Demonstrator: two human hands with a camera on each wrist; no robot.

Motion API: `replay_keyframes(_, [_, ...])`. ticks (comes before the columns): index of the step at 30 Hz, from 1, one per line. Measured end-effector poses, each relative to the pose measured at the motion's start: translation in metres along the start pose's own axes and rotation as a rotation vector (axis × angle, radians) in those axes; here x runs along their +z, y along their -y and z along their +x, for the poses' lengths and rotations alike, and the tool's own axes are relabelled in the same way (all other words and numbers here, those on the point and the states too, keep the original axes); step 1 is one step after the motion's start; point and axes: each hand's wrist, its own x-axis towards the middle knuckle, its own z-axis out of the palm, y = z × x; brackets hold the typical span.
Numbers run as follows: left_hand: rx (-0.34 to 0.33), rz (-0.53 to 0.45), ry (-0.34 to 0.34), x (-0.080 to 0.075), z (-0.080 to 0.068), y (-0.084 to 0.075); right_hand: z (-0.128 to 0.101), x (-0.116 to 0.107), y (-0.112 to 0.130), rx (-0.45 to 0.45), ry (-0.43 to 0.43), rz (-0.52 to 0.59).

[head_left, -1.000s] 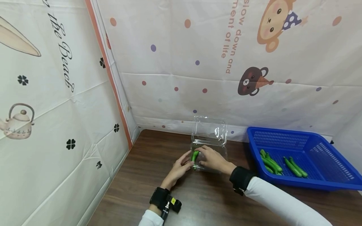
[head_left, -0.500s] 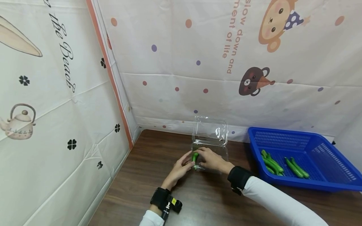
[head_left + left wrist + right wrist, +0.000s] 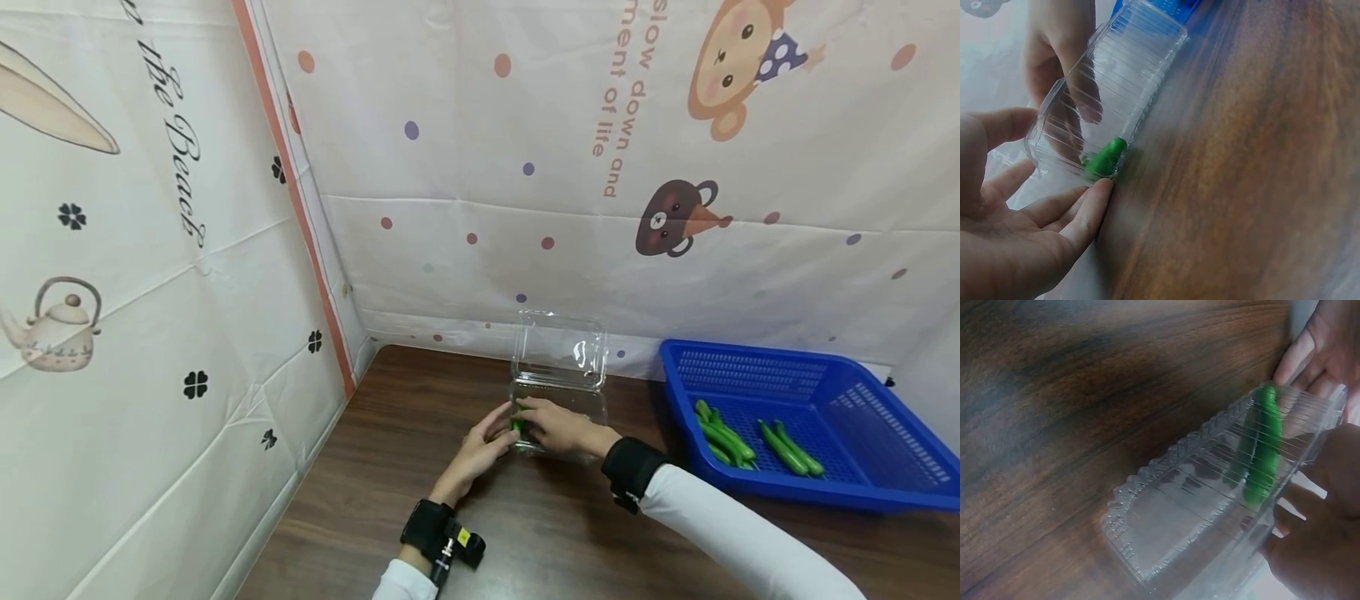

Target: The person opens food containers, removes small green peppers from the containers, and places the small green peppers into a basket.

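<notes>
Both hands are working the clear plastic clamshell box (image 3: 558, 400), which sits near the back edge of the desk (image 3: 420, 433), about midway along it, with its hinged lid (image 3: 561, 350) standing open and leaning back toward the curtain, so the tray part stays reachable from the front.

The left hand (image 3: 480, 446) isn't gripping anything. Its fingers (image 3: 1088, 212) lie fairly straight against the box's left end wall, which looks like bracing so the flimsy tray doesn't skid on the wood. In the left wrist view a fingertip sits right beside the green tip showing through the plastic.

The right hand (image 3: 558, 427) reaches into the tray from above, fingers bent down on a green chili pepper (image 3: 517, 421) (could be a small cucumber-ish thing, but pepper is my read). In the right wrist view the pepper (image 3: 1263, 450) lies lengthwise along the left end of the box, flat on the ribbed floor. I'd say the hand presses or pinches it into place, though the grip itself is mostly hidden behind the plastic.

Off at the desk's right edge there's a blue plastic basket (image 3: 862, 392) with more green peppers (image 3: 723, 437) lying loose in it, well apart from the box
</notes>
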Motion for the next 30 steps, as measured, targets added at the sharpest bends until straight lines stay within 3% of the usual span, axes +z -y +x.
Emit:
replay_keyframes(23, [0.011,0.010,-0.004,0.001,0.000,0.001,0.001,0.000,-0.004,0.028,0.010,-0.025])
replay_keyframes(30, [0.009,0.003,-0.014,0.001,-0.001,-0.001,-0.003,0.001,-0.011,-0.039,-0.058,-0.155])
